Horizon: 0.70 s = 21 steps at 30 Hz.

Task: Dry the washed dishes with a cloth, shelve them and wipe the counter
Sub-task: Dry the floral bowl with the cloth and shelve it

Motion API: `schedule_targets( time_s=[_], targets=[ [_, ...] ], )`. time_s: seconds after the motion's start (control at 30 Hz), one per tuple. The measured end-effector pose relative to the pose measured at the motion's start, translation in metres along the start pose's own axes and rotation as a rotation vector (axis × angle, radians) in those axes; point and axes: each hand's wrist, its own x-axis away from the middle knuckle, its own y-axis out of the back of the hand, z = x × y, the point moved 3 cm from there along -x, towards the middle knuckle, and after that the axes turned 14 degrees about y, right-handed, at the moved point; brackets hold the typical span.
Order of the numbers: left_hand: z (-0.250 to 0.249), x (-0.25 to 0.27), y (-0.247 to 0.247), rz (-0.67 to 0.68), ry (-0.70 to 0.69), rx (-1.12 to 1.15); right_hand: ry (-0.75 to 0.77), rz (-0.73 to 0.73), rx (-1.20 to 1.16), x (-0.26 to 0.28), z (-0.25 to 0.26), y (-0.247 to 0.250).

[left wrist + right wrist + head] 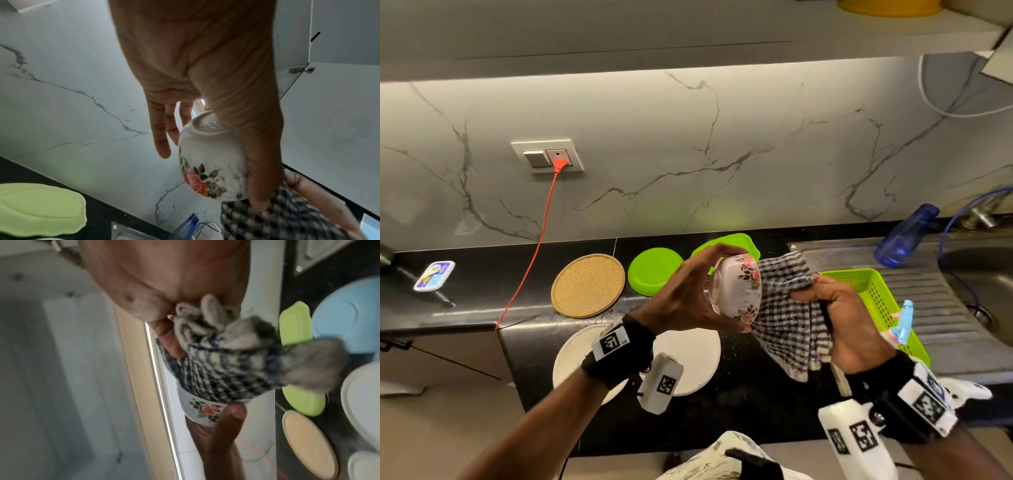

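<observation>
A small white bowl [736,289] with pink roses is held on its side above the counter by my left hand [688,294], thumb and fingers curled round its rim and base. In the left wrist view the bowl [205,170] shows water drops on its foot. My right hand [842,318] grips a black-and-white checked cloth [787,308] and stuffs it into the bowl's mouth. The right wrist view shows the cloth [222,369] bunched inside the bowl [203,410].
Two white plates [688,356] lie on the black counter [739,411] under my hands. Behind them are a cork mat [588,285], two green lids [654,270] and a red cable [530,253]. A green basket [876,294], a blue bottle [907,236] and the steel sink [976,274] stand right.
</observation>
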Motion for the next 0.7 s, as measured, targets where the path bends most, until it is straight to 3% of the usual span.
schedule_targets(
  time_s=[0.1, 0.17, 0.3, 0.57, 0.7],
  targets=[
    [-0.004, -0.004, -0.003, -0.013, -0.026, -0.069, -0.002, -0.058, -0.097, -0.001, -0.003, 0.002],
    [-0.006, -0.005, -0.007, -0.016, -0.053, -0.174, 0.033, -0.023, -0.046, 0.002, -0.008, -0.003],
    [-0.001, -0.004, -0.012, 0.016, -0.072, -0.256, -0.068, 0.069, -0.106, 0.009, -0.008, -0.013],
    [-0.002, -0.004, -0.016, 0.018, -0.116, -0.292, -0.197, -0.075, -0.234, -0.003, -0.005, 0.0],
    [0.004, -0.002, -0.013, -0.006, -0.055, -0.347, -0.066, -0.231, -0.336, -0.008, -0.011, 0.012]
  ],
)
